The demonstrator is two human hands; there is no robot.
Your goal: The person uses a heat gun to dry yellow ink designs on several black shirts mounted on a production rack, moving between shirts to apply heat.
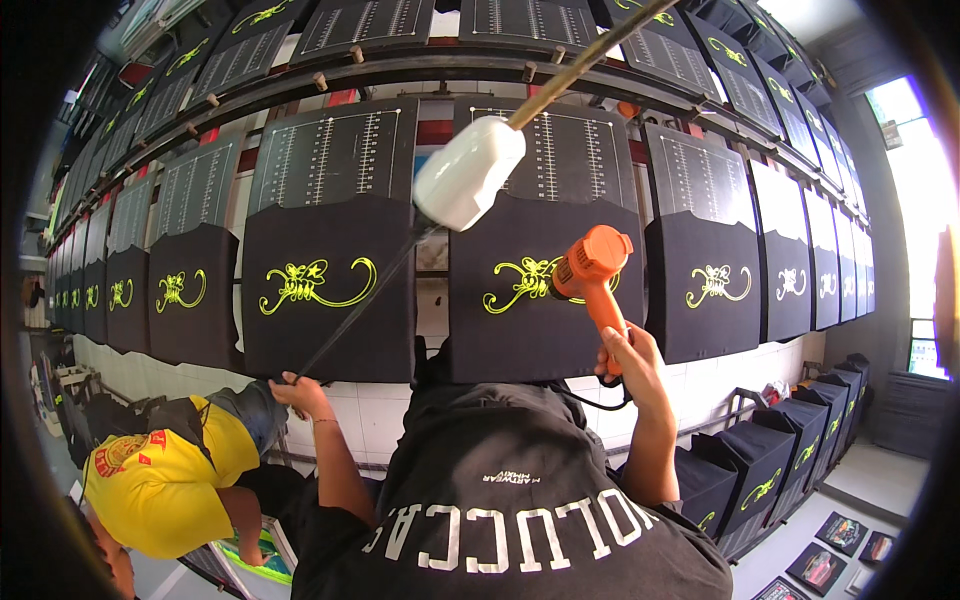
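Note:
My right hand (pixel 632 362) is wrapped round the handle of an orange heat gun (pixel 598 258). Its nozzle points left, over the neon-yellow line print on a black shirt (pixel 540 345) stretched on a flat board. At the left, my left hand (pixel 303 397) is closed round a thin black cord (pixel 365 300), low beside another black shirt (pixel 330 345) with the same yellow print. That cord runs up to a white plastic housing (pixel 470 172) hanging on a rod above the boards. Part of the right shirt's print is hidden behind the heat gun.
Printing boards with black shirts stretch away on both sides, and a rail (pixel 420 62) with more boards runs behind. A person in a yellow shirt (pixel 160 495) bends over a framed screen (pixel 265 555) at lower left. More shirt-covered boards (pixel 765 455) stand at lower right.

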